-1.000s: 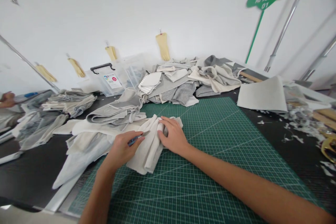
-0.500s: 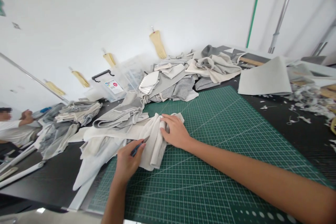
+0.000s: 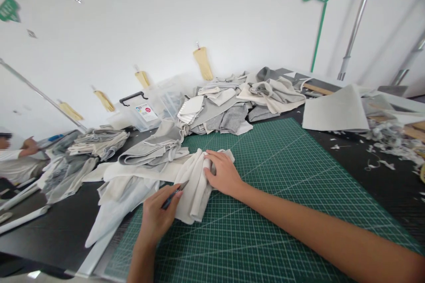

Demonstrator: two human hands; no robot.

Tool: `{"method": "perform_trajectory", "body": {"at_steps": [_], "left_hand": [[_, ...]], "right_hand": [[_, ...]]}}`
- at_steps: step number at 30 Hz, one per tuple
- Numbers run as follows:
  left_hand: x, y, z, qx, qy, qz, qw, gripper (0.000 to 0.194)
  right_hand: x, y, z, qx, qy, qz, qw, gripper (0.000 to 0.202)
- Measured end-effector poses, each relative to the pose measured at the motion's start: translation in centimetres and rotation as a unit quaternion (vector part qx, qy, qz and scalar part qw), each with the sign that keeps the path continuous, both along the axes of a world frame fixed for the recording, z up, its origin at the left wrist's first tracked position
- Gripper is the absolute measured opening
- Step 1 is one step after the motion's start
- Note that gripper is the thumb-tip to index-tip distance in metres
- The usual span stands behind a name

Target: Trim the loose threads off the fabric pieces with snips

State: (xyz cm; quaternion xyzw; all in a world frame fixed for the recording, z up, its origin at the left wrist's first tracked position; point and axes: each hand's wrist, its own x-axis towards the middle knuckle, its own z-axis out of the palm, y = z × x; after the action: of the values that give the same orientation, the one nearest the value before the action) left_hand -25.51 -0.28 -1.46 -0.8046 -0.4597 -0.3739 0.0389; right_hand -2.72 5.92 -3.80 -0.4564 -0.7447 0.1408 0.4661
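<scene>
A stack of off-white and grey fabric (image 3: 194, 194) lies in loose folds on the green cutting mat (image 3: 272, 172). My right hand (image 3: 224, 172) presses on its upper right part, the thumb and fingers closed round a fold. My left hand (image 3: 161, 212) is closed on a small knife-like tool (image 3: 171, 197) with a dark blue handle. Its grey pointed tip is up against the left side of the folds; whether it cuts into the cloth I cannot tell. White cloth (image 3: 129, 190) trails off to the left, over the mat's edge.
Heaped grey and cream cloth (image 3: 229, 117) lies behind the mat, beside a clear plastic box (image 3: 141, 110). A grey sheet (image 3: 335, 110) and shredded scraps (image 3: 392, 135) are on the right. At far left, a person (image 3: 16, 159) sits by more cloth (image 3: 99, 141).
The tool and my left hand have drawn slightly down and left along the fabric. My right hand keeps its hold. The whole view has tilted up a little.
</scene>
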Motion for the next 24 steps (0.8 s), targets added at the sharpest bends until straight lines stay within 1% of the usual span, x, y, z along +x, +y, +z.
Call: {"method": "perform_trajectory", "body": {"at_steps": [2,5,7,11,15,17,22,24], "left_hand": [[-0.09,-0.07,-0.02,0.0,0.002,-0.012,1.0,0.02],[-0.2,-0.1,-0.16,-0.026,0.014,-0.03,0.999,0.026],[-0.3,-0.05,-0.31,-0.031,0.011,-0.028,0.999,0.023],[-0.48,0.04,-0.44,-0.019,-0.009,-0.016,1.0,0.018],[-0.31,0.09,-0.33,-0.045,0.017,-0.036,0.998,0.027],[-0.21,0.13,-0.38,-0.056,0.023,-0.034,0.998,0.028],[-0.22,0.07,-0.54,-0.018,-0.021,-0.018,0.999,0.02],[-0.09,-0.07,-0.43,-0.033,-0.022,-0.02,0.999,0.022]], "right_hand": [[-0.05,0.05,-0.01,-0.001,-0.001,0.0,1.0,0.036],[-0.08,0.07,-0.02,-0.001,-0.003,0.0,1.0,0.037],[-0.07,0.07,-0.04,-0.002,-0.004,-0.001,1.0,0.037],[-0.06,0.09,-0.12,-0.002,-0.005,0.0,1.0,0.037],[-0.09,0.11,-0.08,-0.003,-0.006,-0.002,1.0,0.037],[-0.09,0.11,-0.03,-0.003,-0.008,-0.005,1.0,0.037],[-0.07,0.13,0.06,-0.001,-0.015,-0.005,1.0,0.037],[-0.1,0.15,0.05,0.0,-0.021,-0.006,1.0,0.037]]}}
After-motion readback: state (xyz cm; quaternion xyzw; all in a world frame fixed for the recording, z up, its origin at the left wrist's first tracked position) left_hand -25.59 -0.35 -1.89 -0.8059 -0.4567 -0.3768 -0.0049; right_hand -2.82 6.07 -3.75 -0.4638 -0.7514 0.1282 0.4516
